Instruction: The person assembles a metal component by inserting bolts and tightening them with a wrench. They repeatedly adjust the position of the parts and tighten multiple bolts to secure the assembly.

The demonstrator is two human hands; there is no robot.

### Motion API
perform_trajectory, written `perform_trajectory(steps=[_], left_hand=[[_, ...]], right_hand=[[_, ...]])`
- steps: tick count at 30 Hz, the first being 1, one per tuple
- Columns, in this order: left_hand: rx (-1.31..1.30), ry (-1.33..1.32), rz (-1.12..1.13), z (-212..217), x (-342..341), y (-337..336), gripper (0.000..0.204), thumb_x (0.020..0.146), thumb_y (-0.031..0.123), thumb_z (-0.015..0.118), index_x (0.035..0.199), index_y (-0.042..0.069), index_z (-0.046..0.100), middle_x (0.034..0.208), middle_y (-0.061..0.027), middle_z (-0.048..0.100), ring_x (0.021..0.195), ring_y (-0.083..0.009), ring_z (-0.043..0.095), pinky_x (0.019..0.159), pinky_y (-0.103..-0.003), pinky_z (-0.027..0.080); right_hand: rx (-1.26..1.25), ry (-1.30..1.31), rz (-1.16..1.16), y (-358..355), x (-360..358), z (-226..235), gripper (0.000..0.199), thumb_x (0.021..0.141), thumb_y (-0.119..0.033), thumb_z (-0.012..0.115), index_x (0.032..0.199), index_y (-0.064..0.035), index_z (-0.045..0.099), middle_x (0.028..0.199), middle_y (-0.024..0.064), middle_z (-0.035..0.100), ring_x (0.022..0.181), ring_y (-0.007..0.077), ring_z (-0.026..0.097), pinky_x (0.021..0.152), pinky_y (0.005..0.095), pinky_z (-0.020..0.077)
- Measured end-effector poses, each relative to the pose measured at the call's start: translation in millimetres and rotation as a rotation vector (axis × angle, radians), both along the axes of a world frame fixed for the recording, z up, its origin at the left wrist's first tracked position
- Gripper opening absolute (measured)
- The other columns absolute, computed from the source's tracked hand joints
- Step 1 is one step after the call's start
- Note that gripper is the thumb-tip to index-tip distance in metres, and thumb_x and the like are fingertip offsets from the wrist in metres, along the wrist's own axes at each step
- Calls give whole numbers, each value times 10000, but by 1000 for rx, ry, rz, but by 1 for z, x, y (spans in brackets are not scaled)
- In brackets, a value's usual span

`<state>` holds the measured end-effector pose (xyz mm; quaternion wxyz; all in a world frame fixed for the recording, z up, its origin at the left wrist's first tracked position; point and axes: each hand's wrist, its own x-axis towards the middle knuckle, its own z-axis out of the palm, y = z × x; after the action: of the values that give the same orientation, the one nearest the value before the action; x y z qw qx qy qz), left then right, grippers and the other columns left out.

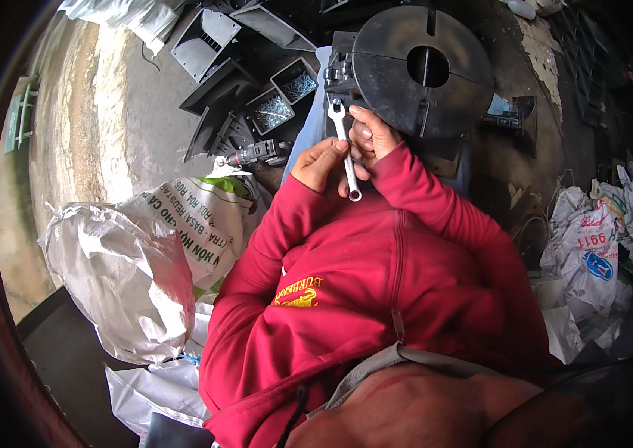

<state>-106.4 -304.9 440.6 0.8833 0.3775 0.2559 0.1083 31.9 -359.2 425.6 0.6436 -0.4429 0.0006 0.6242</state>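
A silver combination wrench (346,156) stands nearly upright in front of my chest, ring end toward me. My left hand (318,163) is closed around its middle, thumb along the shank. The wrench's open jaw is at a small dark nut or bolt head on the edge of a black part. Just right of the wrench, my right hand (374,137) has its fingers curled in, the index fingertip near the jaw; what they grip is hidden. Beyond both hands lies a large black round plate (387,71) with a central hole and slots.
Two bins of screws, a near bin (271,112) and a far bin (303,84), sit at the left among black metal parts. An angle grinder (255,153) lies closer in. White sacks, a left sack (126,276) and a right sack (585,239), flank me.
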Motion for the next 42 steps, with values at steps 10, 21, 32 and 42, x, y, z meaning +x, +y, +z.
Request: perform_trajectory(steps=[10,21,32,42], left_hand=[[-181,-44,-16,-1,15,4,327,941,240,390,1027,-48,517,808,-203,641,555,-266,618,518,-277,508],[312,247,-428,10,-4,61,413,938,369,412,896,14,620,562,-72,599,368,-77,468,351,-180,328],[532,222,-193,21,-38,107,251,917,230,500,827,13,588,587,-26,575,409,-68,475,410,-187,374],[85,137,-161,0,0,25,289,941,289,439,954,26,560,691,-112,644,449,-119,553,414,-204,417]], right_hand=[[-25,9,66,-6,0,17,457,801,-436,593,554,-151,334,469,-12,326,295,87,253,295,241,256],[128,129,-56,4,2,-14,222,838,-195,612,722,-155,427,497,-83,336,363,16,276,323,170,208],[157,143,-93,-4,4,-27,192,846,-169,608,751,-143,443,494,-81,330,359,18,270,321,173,191],[54,20,11,0,5,-24,424,818,-345,614,535,-175,348,483,-29,359,356,75,308,340,231,265]])
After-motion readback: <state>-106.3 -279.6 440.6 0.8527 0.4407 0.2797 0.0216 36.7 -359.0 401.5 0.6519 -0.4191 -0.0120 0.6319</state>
